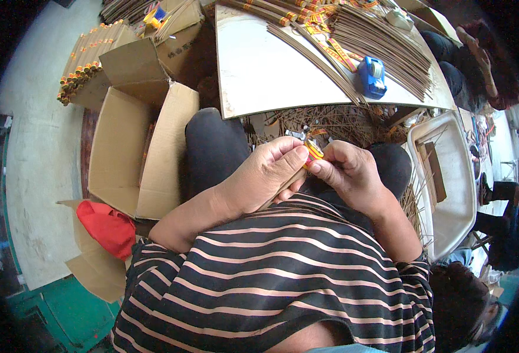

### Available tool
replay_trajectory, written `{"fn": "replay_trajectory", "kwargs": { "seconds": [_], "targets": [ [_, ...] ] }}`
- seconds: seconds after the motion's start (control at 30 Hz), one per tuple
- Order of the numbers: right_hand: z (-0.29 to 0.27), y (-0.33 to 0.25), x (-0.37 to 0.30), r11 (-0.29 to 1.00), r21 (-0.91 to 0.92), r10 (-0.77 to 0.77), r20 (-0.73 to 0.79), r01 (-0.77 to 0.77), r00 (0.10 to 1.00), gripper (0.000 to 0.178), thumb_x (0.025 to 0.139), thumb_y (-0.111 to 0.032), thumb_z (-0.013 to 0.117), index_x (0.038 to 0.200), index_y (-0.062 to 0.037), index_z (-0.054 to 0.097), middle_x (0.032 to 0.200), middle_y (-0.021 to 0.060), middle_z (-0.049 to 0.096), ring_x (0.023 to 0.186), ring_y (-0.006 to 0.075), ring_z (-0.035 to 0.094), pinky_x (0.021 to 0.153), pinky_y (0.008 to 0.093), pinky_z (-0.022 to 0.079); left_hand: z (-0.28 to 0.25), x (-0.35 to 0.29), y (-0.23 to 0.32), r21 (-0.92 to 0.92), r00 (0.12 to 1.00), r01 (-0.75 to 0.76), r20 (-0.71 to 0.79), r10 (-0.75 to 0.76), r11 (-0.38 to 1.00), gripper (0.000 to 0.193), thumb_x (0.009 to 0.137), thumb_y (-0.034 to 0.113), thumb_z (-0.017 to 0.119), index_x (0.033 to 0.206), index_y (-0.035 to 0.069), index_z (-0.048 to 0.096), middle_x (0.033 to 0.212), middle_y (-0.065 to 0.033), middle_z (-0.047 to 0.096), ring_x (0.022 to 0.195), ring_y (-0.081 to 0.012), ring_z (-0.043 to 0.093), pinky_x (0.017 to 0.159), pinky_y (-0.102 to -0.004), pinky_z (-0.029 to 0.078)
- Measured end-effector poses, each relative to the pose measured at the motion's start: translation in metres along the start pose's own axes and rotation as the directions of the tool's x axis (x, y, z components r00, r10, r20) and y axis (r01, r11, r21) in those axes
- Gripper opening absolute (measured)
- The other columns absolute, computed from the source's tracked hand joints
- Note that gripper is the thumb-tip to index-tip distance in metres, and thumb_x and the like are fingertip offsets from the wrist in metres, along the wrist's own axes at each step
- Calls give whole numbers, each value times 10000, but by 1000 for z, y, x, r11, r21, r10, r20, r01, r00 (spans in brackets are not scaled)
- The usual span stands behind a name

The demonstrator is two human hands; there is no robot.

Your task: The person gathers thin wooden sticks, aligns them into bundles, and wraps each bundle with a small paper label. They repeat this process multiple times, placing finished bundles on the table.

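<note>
Over my lap, my left hand (268, 172) is closed around a bundle of thin brown incense sticks (290, 185), whose lower part runs back under the palm. A yellow and red paper band (313, 152) sits at the bundle's far end. The thumb and fingers of my right hand (353, 172) pinch that band from the right side, close to the left thumb. My fingers hide much of the band, so I cannot tell whether it goes fully round the sticks. Small shiny bits show just beyond the left fingertips.
A white table (253, 70) ahead bears loose incense sticks (383, 50), paper bands and a blue tape dispenser (372, 77). Left are banded bundles (88, 59), an open cardboard box (115, 144) and a red cloth item (103, 229). A white tub (464, 194) and a person (486, 65) are right.
</note>
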State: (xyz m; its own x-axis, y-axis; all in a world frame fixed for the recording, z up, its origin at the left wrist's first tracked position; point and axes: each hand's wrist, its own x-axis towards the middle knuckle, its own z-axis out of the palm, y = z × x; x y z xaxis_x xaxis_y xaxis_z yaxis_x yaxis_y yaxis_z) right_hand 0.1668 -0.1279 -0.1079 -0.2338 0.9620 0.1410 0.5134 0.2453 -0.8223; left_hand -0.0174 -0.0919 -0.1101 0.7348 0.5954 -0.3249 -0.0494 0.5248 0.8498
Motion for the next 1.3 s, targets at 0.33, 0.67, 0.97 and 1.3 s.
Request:
{"fn": "replay_trajectory", "kwargs": {
  "seconds": [0.33,0.67,0.97,1.3],
  "targets": [
    [5,21,12,925,-74,-379,-96,373,920,272,756,-287,676,696,-58,541,586,97,502,547,258,535,488,347,410,-13,5,0,-223,982,76,185,-35,972,335,939,396,392,982,73,470,653,-31,512,460,-45,438,414,-138,390],
    [15,32,27,893,18,-436,-206,449,876,318,677,-299,738,658,-80,507,575,66,485,513,243,509,468,326,391,-24,15,-1,-368,932,106,359,37,924,344,942,401,375,983,70,457,632,-76,511,440,-75,442,378,-175,370],
    [9,29,39,938,214,-217,-253,274,943,287,713,-183,737,875,-36,551,709,19,521,631,95,499,562,229,428,-33,14,0,-401,776,319,631,6,859,379,955,377,335,1045,36,475,608,-55,511,421,-90,455,367,-180,368],
    [-12,25,17,862,506,144,-312,36,939,233,936,-194,439,958,10,549,835,45,560,746,105,515,700,236,426,-16,16,19,-223,955,96,297,-26,970,490,912,465,402,990,-7,505,575,-82,520,388,-88,420,338,-177,312]
  ]
}}
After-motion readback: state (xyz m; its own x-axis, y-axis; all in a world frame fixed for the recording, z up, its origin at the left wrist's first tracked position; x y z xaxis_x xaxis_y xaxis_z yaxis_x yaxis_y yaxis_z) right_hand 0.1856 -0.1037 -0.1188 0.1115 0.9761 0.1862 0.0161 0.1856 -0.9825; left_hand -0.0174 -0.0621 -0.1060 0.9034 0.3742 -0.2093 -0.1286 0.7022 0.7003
